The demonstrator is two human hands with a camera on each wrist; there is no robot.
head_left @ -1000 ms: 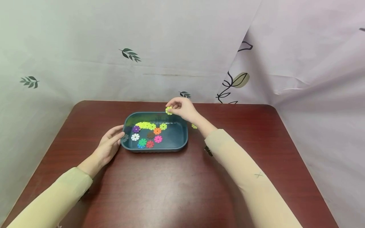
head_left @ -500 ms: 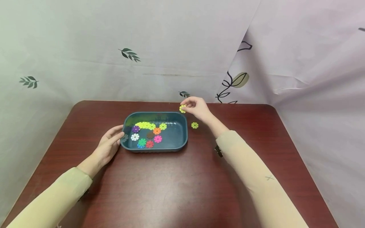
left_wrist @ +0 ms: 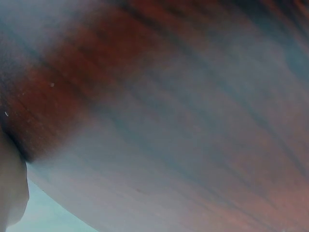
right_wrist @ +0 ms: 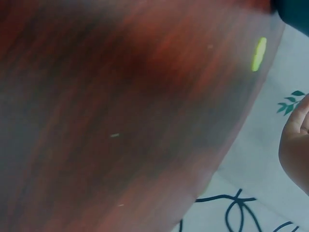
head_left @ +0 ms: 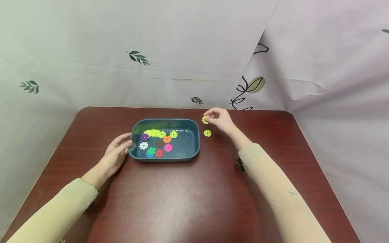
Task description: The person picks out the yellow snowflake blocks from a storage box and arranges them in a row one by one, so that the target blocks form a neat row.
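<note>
The right hand point(head_left: 223, 120) pinches a yellow notched disc point(head_left: 205, 119) between thumb and fingers, beyond the right back corner of a dark teal tray point(head_left: 170, 159). Just below it, another yellow disc point(head_left: 207, 133) lies on the table beside the tray; the right wrist view also shows a yellow disc point(right_wrist: 259, 54) on the table. The left hand point(head_left: 113, 156) holds the tray's left edge, thumb on the rim. Inside the tray lie several yellow discs, with purple point(head_left: 145, 137), white point(head_left: 144, 145), orange point(head_left: 167, 139), pink point(head_left: 168, 147), green, blue, red and brown ones.
The reddish-brown table point(head_left: 170, 195) extends around the tray to its back edge. A pale cloth point(head_left: 188, 47) with leaf prints hangs behind and beside it. In the right wrist view, the tray point(right_wrist: 297, 14) shows at the top right.
The right hand has moved right with its yellow disc, from above the tray's back rim to beyond its right side, then lowered slightly. The left hand and the tray have stayed in place.
</note>
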